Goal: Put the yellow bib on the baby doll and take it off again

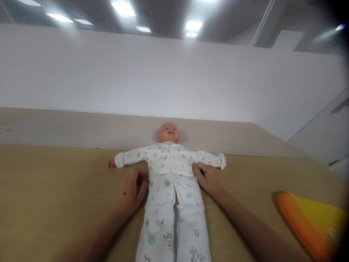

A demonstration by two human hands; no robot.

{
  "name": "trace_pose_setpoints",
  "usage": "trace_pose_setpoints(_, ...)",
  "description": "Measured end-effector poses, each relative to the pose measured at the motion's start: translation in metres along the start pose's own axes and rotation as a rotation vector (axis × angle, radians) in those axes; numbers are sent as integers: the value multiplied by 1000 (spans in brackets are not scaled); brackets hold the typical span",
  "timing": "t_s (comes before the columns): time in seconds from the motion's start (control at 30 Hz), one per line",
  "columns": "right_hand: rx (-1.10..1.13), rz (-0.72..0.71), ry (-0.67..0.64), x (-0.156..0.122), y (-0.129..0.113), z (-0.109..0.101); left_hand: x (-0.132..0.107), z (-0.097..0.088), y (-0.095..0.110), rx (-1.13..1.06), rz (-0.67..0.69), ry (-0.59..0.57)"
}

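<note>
A baby doll point(168, 133) lies on its back on a light wooden table point(54, 189), arms stretched out sideways. It wears a white printed top point(170, 171) and matching white trousers point(174, 233). My left hand point(133, 191) rests beside the doll's waist on the left, fingers curled against the side of the top. My right hand point(205, 177) lies on the other side of the torso, fingers bent and pressed on the edge of the top under the doll's arm. Whether either hand pinches the cloth does not show.
An orange and yellow object point(311, 222) lies on the table at the right edge. A white wall point(163, 72) rises behind the table's raised back ledge. Ceiling lights shine overhead.
</note>
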State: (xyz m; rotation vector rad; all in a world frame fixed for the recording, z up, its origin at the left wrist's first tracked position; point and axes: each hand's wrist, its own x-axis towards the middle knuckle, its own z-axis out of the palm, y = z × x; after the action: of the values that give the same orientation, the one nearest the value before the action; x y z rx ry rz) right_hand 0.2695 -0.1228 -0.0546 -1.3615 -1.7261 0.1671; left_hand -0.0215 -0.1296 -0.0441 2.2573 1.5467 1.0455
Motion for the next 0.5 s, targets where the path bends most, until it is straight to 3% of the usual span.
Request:
trace_pose_setpoints(0.13, 187, -29, 27, -3, -12, 3, -3, 1, 7, -24, 146, -84)
trace_pose_setpoints(0.3, 296, -17, 65, -6, -22, 7, 0, -1, 9, 85, 137, -180)
trace_pose_setpoints(0.5, 373, -27, -55, -8, -27, 5, 1, -2, 10, 132, 198, -228)
